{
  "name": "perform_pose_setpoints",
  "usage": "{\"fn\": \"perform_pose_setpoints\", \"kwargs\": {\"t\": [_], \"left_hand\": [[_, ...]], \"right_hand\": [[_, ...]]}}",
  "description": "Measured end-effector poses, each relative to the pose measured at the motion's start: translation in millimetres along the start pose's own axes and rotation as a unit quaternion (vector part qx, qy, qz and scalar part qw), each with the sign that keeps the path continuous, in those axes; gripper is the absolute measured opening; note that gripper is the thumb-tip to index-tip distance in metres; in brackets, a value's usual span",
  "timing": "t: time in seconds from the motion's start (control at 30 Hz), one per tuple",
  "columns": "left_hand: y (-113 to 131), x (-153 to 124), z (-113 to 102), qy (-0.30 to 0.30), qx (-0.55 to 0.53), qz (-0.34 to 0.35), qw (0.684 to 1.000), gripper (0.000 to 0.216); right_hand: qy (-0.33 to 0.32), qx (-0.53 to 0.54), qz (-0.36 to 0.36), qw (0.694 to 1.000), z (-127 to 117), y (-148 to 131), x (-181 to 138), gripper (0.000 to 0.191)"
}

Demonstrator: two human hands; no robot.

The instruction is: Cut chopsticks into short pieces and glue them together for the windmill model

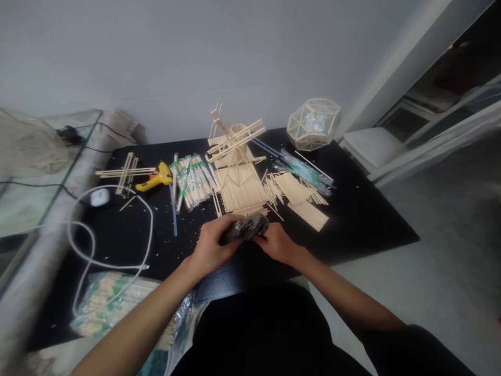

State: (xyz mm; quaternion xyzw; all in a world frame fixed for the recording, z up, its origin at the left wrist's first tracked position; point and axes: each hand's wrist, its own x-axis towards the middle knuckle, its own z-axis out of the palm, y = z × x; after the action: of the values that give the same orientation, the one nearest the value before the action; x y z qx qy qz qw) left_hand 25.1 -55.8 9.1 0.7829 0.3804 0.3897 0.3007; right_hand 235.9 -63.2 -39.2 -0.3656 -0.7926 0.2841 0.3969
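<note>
**Both hands on the dark object, near bench edge**

Your left hand [211, 246] and right hand [277, 243] are both closed on one dark, greyish lumpy object [246, 228]. It's motion-blurred, so you can't tell what it is. It sits between the hands, just above the black bench [364, 219], close to the near edge in front of your torso.

Axis: the object's long axis runs roughly left-right, tilted slightly up toward the right. Your left hand wraps its left end, fingers curled over the top. Your right hand grips the lower right end; fingers bent, exact pinch not readable. The left hand covers more of it.

Around it:
- Flat stack of bamboo sticks [239, 190] directly beyond the object, near but not touching as far as visible.
- Stick-frame model [231, 141] standing upright behind that stack.
- Fanned stick pile [297, 194] to the right.
- Wrapped chopstick packs [192, 180] to the left, yellow glue gun [154, 178] further left.
- White cable [117, 230] looped on the left of the bench.
- Geodesic stick ball [313, 124] at the far right corner, well apart.
</note>
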Motion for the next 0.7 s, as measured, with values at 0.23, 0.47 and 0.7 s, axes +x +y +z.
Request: {"fn": "perform_pose_setpoints", "kwargs": {"t": [0.23, 0.47, 0.7], "left_hand": [[1.0, 0.9, 0.0, -0.004, -0.009, 0.002, 1.000, 0.021], [23.8, 6.7, -20.4, 0.022, -0.004, -0.028, 0.999, 0.018], [29.9, -4.1, -74.7, -0.007, 0.223, -0.079, 0.971, 0.019]], "right_hand": [[0.010, 0.010, -0.014, 1.000, 0.3, 0.4, -0.8, 0.015], [0.007, 0.003, 0.028, 1.000, 1.8, -2.4, -4.0, 0.014], [0.012, 0.013, 0.033, 0.999, 0.6, -7.3, -4.0, 0.016]]}}
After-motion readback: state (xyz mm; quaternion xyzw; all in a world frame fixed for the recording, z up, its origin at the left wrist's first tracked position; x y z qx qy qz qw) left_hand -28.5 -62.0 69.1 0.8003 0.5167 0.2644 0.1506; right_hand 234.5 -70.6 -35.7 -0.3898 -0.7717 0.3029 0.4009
